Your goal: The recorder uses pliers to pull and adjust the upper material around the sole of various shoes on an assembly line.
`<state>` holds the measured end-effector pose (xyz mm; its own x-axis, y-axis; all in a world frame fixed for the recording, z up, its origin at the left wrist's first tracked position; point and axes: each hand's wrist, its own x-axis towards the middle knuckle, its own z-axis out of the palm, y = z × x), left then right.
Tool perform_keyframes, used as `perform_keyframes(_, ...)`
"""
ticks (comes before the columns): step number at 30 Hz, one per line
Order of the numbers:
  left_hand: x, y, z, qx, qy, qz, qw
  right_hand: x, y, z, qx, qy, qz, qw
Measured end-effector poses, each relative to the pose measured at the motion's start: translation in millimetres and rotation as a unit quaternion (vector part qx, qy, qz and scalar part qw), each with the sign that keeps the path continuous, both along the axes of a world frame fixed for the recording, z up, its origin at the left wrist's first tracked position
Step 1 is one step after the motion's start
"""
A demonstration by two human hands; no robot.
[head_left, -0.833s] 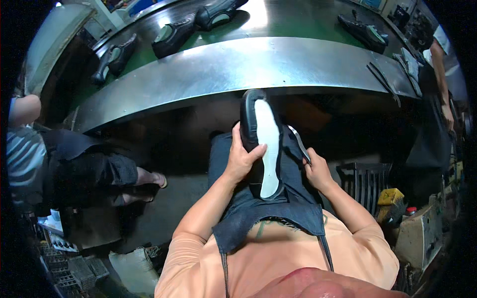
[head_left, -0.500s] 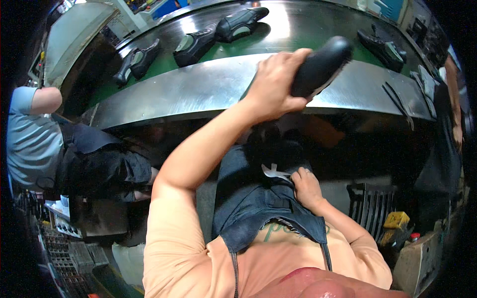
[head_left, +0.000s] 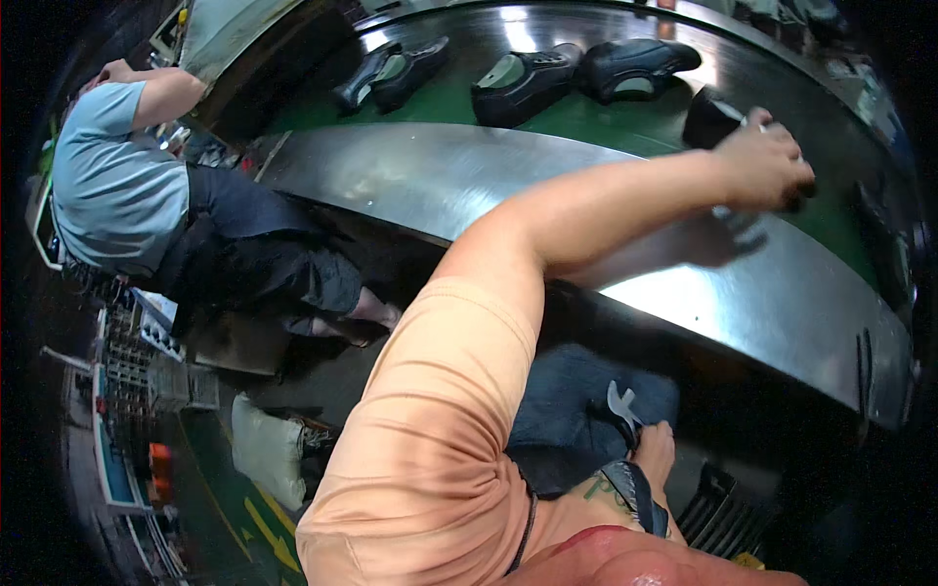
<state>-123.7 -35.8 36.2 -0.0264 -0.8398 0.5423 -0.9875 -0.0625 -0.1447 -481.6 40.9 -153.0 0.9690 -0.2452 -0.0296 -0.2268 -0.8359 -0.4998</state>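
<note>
Steel edging (head_left: 420, 171) and open room separate left hand (head_left: 764, 164) from right hand's (head_left: 655, 452) tool (head_left: 622, 402).

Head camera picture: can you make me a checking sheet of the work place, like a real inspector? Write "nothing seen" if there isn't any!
Surface: bench with a shiny metal edge and a green top behind it.
Work things: black shoes on the green top; silver tool.
Clutter: thin dark tool at the metal edge, far right; pale sack on the floor.
Hands: left hand over the bench by a dark shoe, grip unclear; right hand holding the silver tool.
Cables: nothing seen.
Surroundings: person in a light-blue shirt on the left.
</note>
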Motion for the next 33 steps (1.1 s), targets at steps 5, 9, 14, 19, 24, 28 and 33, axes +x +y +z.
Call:
perform_keyframes(5,154.7,28.4,-25.0,0.008,0.073,0.369,0.927,8.9,-18.3,-22.4,-0.006,0.086,-0.023,0.996)
perform_keyframes(9,223.6,72.9,-41.9,0.093,0.078,0.486,0.866,5.5,-13.8,-49.7,-0.095,0.071,-0.065,0.991)
perform_keyframes(14,201.6,93.9,-28.8,0.096,0.200,0.433,0.874,22.7,-18.0,-34.2,-0.046,0.135,-0.137,0.980)
perform_keyframes(19,226.7,73.6,-46.8,0.007,0.319,0.378,0.869,13.3,-34.9,-61.6,0.006,0.202,-0.089,0.975)
perform_keyframes(24,215.2,23.9,-65.6,0.032,0.526,0.381,0.760,26.4,-33.2,-34.9,0.021,0.219,-0.071,0.973)
perform_keyframes(28,176.5,9.3,-54.6,-0.094,0.586,0.414,0.690,20.8,-30.7,-36.8,0.040,0.200,-0.132,0.970)
perform_keyframes(33,189.6,37.1,-52.7,-0.150,0.562,0.393,0.712,22.8,-24.1,-42.1,0.066,0.153,-0.198,0.966)
